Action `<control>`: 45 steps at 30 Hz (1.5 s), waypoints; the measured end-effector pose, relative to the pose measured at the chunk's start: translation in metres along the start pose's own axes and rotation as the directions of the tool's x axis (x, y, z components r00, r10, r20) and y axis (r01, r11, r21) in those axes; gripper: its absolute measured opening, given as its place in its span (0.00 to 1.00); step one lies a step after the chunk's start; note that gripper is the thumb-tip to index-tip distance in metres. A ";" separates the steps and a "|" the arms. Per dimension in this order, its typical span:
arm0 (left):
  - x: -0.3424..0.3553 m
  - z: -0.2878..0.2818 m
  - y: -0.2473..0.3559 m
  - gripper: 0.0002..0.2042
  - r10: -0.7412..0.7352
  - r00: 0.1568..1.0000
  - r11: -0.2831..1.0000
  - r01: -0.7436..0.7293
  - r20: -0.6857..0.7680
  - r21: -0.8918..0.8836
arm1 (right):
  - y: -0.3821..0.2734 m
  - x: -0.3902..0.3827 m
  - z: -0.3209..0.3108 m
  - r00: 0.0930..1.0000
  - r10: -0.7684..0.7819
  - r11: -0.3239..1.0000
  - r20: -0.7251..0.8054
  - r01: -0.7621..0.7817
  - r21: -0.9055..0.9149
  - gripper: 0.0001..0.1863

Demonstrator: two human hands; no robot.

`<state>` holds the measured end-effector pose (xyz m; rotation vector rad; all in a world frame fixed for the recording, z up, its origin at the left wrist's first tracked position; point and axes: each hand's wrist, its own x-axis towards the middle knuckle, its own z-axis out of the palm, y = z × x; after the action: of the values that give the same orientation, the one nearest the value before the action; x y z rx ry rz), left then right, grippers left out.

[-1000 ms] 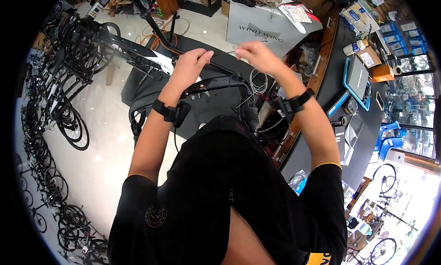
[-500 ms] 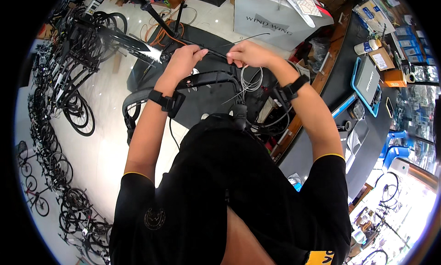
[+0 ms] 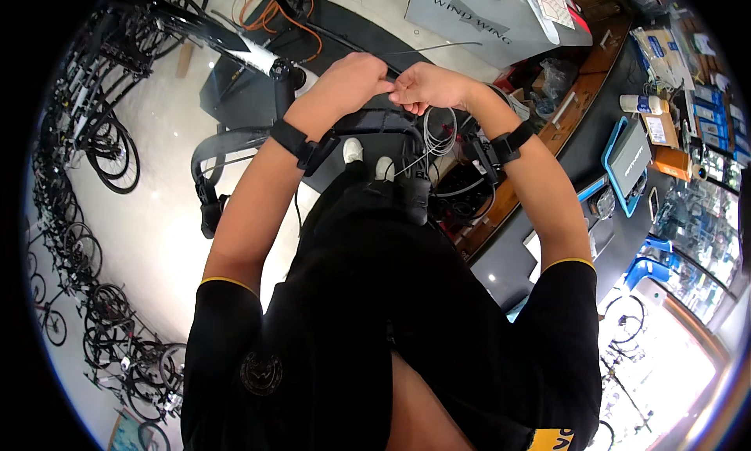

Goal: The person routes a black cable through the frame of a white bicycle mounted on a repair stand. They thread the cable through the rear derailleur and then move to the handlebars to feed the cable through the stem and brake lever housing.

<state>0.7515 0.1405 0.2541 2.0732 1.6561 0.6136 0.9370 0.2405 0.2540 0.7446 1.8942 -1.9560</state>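
Note:
My left hand [image 3: 353, 82] and my right hand [image 3: 429, 87] meet over a black bicycle handlebar [image 3: 379, 122], their fingertips pinched together and touching. Whatever sits between the fingers is too small or hidden to make out. A thin dark cable [image 3: 446, 49] runs just beyond the hands, its left part lost near my left knuckles. Below my right hand hangs a coil of grey cable [image 3: 440, 134] beside the bar's right side. To the left of my left hand is a black and white bicycle frame [image 3: 250, 53].
A dark mat [image 3: 215, 99] lies under the bicycle parts, with an orange hose [image 3: 262, 13] at its far side. Rows of bicycles [image 3: 113, 138] line the left. A dark counter [image 3: 512, 255] runs along the right, bearing a blue-edged case [image 3: 626, 165]. A large grey box [image 3: 461, 17] stands ahead.
My hands have come together from slightly apart, the left one moving right until the fingertips meet. The view has shifted a little, and my white shoes now show more fully below the handlebar.

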 end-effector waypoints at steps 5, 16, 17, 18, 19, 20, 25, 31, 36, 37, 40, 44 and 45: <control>0.007 0.010 0.008 0.08 -0.031 0.971 0.993 0.058 0.236 -0.107 | 0.003 0.000 -0.002 0.999 0.010 1.000 0.037 -0.010 -0.002 0.17; -0.016 0.013 0.031 0.05 -0.091 0.990 0.957 0.058 -0.105 -0.284 | 0.005 0.000 0.000 0.966 0.197 0.941 0.170 -0.235 0.243 0.07; -0.023 0.009 0.036 0.05 -0.045 0.967 0.980 -0.005 -0.251 -0.197 | 0.002 0.000 0.001 0.965 0.209 0.940 0.161 -0.244 0.239 0.06; -0.032 0.001 0.044 0.05 -0.065 0.962 0.955 -0.018 -0.266 -0.296 | 0.006 0.001 0.000 0.954 0.225 0.935 0.198 -0.269 0.232 0.04; -0.044 -0.010 0.053 0.05 -0.085 0.957 0.919 -0.033 -0.279 -0.392 | 0.012 0.003 -0.003 0.942 0.241 0.930 0.233 -0.293 0.224 0.03; -0.058 -0.019 0.062 0.05 -0.105 0.951 0.875 -0.051 -0.292 -0.481 | 0.017 0.004 -0.005 0.929 0.254 0.925 0.268 -0.314 0.214 0.02; -0.115 0.015 0.061 0.05 -0.149 0.961 0.678 0.272 0.234 -0.683 | 0.011 0.012 -0.001 0.882 0.407 0.843 0.238 -0.463 0.275 0.06; -0.094 0.080 0.047 0.13 -0.258 0.932 0.225 0.315 0.255 -0.922 | 0.025 0.016 -0.001 0.914 0.274 0.898 0.298 -0.354 0.261 0.06; -0.089 0.084 0.048 0.11 -0.208 0.927 0.060 0.331 0.312 -0.942 | 0.017 0.015 -0.009 0.889 0.304 0.893 0.342 -0.391 0.222 0.06; -0.088 0.083 0.049 0.12 -0.200 0.930 0.062 0.327 0.310 -0.943 | 0.017 0.015 -0.010 0.886 0.311 0.893 0.344 -0.396 0.212 0.06; -0.080 0.079 0.059 0.11 -0.300 0.923 -0.018 0.248 0.242 -0.969 | 0.009 0.012 -0.011 0.864 0.315 0.894 0.393 -0.409 0.183 0.07; -0.078 0.096 0.049 0.12 -0.213 0.937 -0.071 0.267 0.276 -0.961 | 0.010 0.011 -0.014 0.855 0.375 0.870 0.358 -0.458 0.184 0.11; -0.077 0.095 0.048 0.12 -0.197 0.928 -0.092 0.303 0.316 -0.948 | 0.003 0.010 -0.012 0.861 0.384 0.867 0.333 -0.461 0.192 0.12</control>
<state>0.8287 0.0505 0.1976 0.5495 0.8209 1.1152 0.9321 0.2539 0.2459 0.8191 1.1870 -1.9160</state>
